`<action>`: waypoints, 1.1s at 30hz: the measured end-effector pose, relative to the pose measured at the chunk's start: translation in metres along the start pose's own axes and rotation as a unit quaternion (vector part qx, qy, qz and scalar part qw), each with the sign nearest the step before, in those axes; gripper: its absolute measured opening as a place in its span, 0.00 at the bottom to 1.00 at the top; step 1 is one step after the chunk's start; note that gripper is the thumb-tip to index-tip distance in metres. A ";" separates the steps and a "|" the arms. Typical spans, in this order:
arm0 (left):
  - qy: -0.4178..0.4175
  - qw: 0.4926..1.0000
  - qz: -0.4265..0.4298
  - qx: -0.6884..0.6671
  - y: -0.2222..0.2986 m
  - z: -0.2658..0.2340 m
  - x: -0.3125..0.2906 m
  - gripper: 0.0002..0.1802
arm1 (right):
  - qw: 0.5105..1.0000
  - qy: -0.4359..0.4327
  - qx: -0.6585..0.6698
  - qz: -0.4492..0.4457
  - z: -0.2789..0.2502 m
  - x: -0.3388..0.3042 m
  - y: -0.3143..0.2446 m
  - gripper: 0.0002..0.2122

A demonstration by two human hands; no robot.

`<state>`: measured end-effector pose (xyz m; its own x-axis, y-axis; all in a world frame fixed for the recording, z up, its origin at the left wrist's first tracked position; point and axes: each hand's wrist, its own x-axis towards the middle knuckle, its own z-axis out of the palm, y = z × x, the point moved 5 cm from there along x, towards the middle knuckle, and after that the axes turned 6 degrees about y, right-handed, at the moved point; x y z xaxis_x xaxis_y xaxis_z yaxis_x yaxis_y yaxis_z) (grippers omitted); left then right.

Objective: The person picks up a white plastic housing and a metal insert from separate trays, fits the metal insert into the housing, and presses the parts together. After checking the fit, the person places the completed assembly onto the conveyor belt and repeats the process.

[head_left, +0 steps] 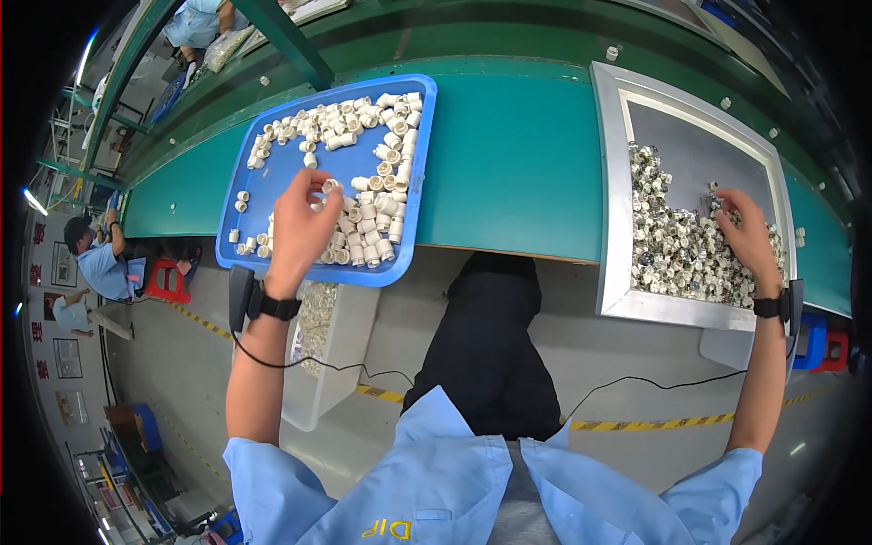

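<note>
My left hand is over the blue plastic tray. Its thumb and fingers pinch a short white hollow cylinder, open end showing. Many similar white cylinders lie in the tray, heaped along its far and right sides. On the right, my right hand hovers above a metal-framed tray filled with small metal-and-white parts. Its fingers are drawn together at the pile's far side, with one small part at the fingertips. Both wrists wear black bands with wired devices.
Both trays rest on a green worktop. A translucent bin with small parts stands below the left tray. A few loose pieces lie on the far ledge. A green post rises behind. Co-workers are at the left.
</note>
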<state>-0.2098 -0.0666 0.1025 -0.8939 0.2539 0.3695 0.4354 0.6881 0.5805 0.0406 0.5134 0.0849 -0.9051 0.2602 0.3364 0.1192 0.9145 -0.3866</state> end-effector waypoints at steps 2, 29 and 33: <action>-0.006 1.000 0.007 -0.019 0.013 -0.007 -0.013 0.15 | 0.999 -0.029 -0.005 0.022 0.004 0.002 -0.004 0.09; -0.200 0.901 -0.004 -0.384 0.122 0.033 -0.220 0.10 | 0.982 0.051 0.156 0.099 -0.027 -0.005 -0.032 0.13; -0.221 0.888 0.024 -0.402 0.145 0.039 -0.217 0.10 | 0.933 0.064 0.342 0.094 -0.019 -0.027 -0.095 0.15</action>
<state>0.0433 0.0047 0.0775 -0.7492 0.6346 0.1896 0.2504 0.0064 0.9681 0.0616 0.4256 0.1291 -0.8337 0.4698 0.2902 -0.0578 0.4484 -0.8920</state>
